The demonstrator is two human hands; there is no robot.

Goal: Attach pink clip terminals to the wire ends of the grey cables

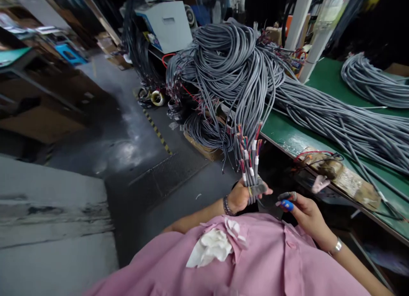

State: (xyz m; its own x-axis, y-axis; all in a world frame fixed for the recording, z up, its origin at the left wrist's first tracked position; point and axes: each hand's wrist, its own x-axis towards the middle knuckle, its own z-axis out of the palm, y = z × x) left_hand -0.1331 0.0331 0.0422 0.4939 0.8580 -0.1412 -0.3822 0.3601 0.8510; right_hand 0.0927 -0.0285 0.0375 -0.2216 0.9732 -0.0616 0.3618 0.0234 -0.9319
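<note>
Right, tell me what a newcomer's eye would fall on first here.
Probably the big looped heap of grey cables, upper middle. Next, perhaps, the bundle of grey cable ends with multicoloured wires and white bands, held in the left hand below, then the bright blue covering on the right hand, farther right.

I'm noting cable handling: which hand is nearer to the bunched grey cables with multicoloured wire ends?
The left. The left hand is wrapped around the bunched grey cables, below their white bands; the right hand is apart from them, to their right.
</note>
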